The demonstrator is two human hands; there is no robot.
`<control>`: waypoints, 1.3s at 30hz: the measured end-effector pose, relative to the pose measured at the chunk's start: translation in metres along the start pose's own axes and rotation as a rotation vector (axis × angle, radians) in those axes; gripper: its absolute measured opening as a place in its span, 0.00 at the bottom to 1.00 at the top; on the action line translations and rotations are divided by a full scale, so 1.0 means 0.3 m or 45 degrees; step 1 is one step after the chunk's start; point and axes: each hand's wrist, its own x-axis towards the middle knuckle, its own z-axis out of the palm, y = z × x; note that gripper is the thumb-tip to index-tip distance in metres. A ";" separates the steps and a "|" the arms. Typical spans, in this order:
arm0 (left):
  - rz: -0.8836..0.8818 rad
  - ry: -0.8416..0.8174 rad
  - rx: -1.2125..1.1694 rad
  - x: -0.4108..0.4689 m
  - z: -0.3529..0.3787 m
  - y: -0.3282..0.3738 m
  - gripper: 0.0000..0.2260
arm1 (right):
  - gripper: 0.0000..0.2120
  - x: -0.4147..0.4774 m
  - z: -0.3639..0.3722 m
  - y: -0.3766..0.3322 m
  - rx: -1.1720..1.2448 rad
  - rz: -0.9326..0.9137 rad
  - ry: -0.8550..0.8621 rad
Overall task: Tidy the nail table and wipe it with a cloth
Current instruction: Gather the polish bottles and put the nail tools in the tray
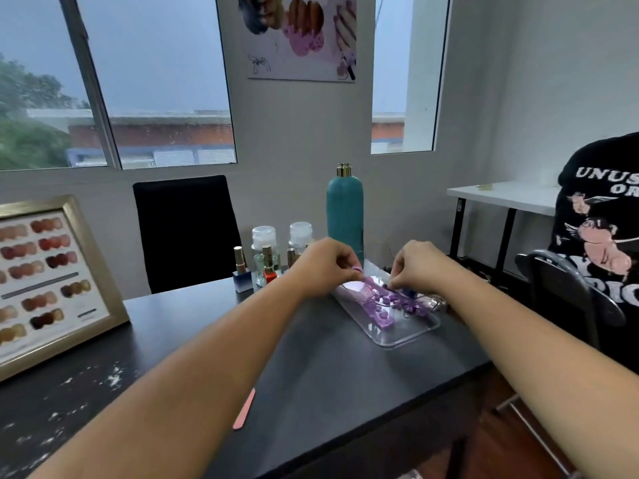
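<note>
Head view: both hands pinch at purple toe separators in the clear plastic tray (403, 335) on the dark bench (311, 357). Left hand (325, 264) grip closed on a purple piece (371, 283); right hand (415, 262) pinches small bits directly beneath, contents unclear. A pink nail file (244, 409) lies nearer the body, left-hand side, long axis pointing away.

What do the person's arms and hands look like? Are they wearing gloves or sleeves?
No gloves and no sleeves show. Both forearms are bare right down to the picture's bottom edge. The left hand and the right hand are bare too. I can see no watch, bracelet or ring on either one. The fingertips are too small and blurry to tell whether the nails are painted.
</note>
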 end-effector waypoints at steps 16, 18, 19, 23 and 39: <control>-0.041 0.037 0.057 -0.131 -0.096 -0.061 0.10 | 0.07 -0.057 0.020 -0.026 0.215 -0.207 0.014; -0.068 0.046 0.097 -0.193 -0.132 -0.074 0.10 | 0.07 -0.085 0.018 -0.049 0.224 -0.252 -0.014; -0.090 0.021 0.127 -0.226 -0.148 -0.081 0.10 | 0.07 -0.099 0.018 -0.059 0.209 -0.274 -0.033; -0.223 -0.231 0.219 -0.365 -0.184 -0.104 0.16 | 0.10 -0.161 0.019 -0.070 0.138 -0.311 -0.059; -0.491 -0.585 0.413 -0.554 -0.215 -0.153 0.28 | 0.12 -0.235 0.109 -0.057 0.094 -0.319 0.169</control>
